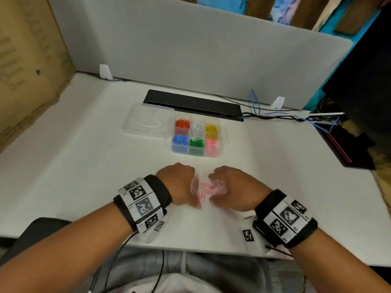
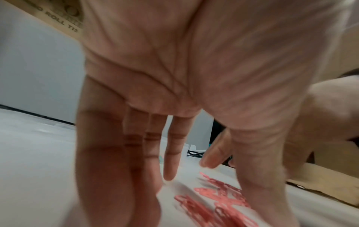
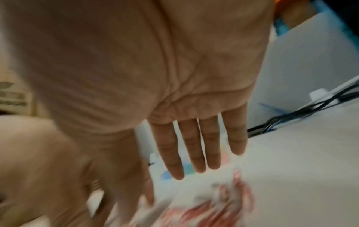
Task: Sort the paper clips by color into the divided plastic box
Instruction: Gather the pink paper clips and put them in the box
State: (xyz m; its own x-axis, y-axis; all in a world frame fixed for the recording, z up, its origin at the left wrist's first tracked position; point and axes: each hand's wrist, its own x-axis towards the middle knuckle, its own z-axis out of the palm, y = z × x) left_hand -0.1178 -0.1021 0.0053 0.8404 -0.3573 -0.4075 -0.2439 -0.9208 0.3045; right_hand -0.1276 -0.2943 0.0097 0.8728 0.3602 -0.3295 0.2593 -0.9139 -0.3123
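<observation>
Several pink paper clips [image 1: 206,190] lie loose on the white table between my two hands. My left hand [image 1: 179,185] stands on the left of the pile, fingers straight and pointing down at the table [image 2: 170,153]. My right hand [image 1: 228,187] faces it from the right, fingers also straight [image 3: 194,145]. Neither holds a clip. The pink clips [image 2: 223,204] show blurred under both palms [image 3: 209,212]. Beyond the hands stands the divided plastic box [image 1: 197,137], with orange, white, yellow, blue, green and pink clips each in its own compartment.
The box's clear lid [image 1: 148,121] lies open to its left. A black bar [image 1: 192,104] and cables [image 1: 285,117] run along the grey partition behind. A cardboard box [image 1: 27,66] stands at the left, dark gear [image 1: 349,144] at the right.
</observation>
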